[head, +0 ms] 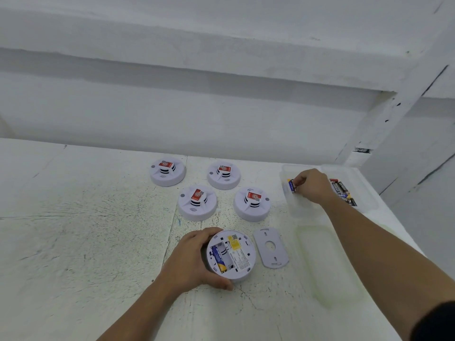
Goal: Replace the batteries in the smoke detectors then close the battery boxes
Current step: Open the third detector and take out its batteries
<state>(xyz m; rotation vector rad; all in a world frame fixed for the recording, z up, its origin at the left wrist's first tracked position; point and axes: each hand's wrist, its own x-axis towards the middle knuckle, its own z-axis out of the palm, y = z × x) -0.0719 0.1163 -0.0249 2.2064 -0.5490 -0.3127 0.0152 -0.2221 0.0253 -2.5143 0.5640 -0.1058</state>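
Note:
A white smoke detector (pixel 236 257) lies upside down near me, its battery bay open with one blue and yellow battery (pixel 219 258) in it. My left hand (pixel 194 259) grips its left rim. The detached back cover (pixel 270 247) lies just right of it. My right hand (pixel 311 184) reaches into a clear plastic box (pixel 293 205) at the right and pinches a battery (pixel 292 185). Several more detectors sit face up behind, the closest being one (pixel 197 202) on the left and one (pixel 252 203) on the right.
A second clear box (pixel 364 193) at the far right holds several dark batteries (pixel 343 191). A translucent lid (pixel 327 262) lies on the table at the right. The white table (pixel 86 230) ends at a white wall behind and drops off at the right.

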